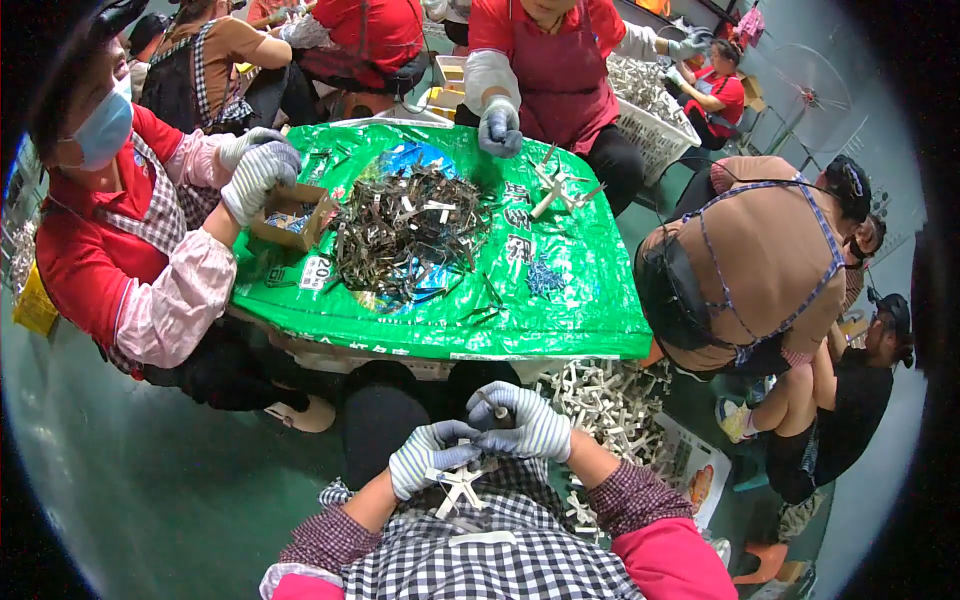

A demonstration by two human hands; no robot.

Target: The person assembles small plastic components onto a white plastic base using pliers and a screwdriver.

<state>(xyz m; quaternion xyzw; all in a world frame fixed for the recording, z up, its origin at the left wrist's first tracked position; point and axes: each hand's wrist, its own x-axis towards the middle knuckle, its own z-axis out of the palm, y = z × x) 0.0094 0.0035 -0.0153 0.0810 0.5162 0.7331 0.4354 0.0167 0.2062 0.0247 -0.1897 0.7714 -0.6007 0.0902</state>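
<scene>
Above my checked apron, my two striped-gloved hands meet. My left hand [436,459] is closed, its fingers pinching a white, star-shaped, many-armed piece [460,489] that hangs below them. Beside it, my right hand [527,428] is closed around a short, thin, dark rod-like tool [489,402], with its fingertips against the left fingers. Just what lies between the fingertips is hidden by the gloves. A loose white strip [482,538] rests on the apron [500,575] in my lap.
Ahead stands a table covered by a green plastic sheet [600,310], with a heap of dark strips [400,240], small blue pieces [545,278] and a white branched piece [560,190]. A co-worker at left holds a cardboard box [283,238]. White pieces [610,410] pile up at my right.
</scene>
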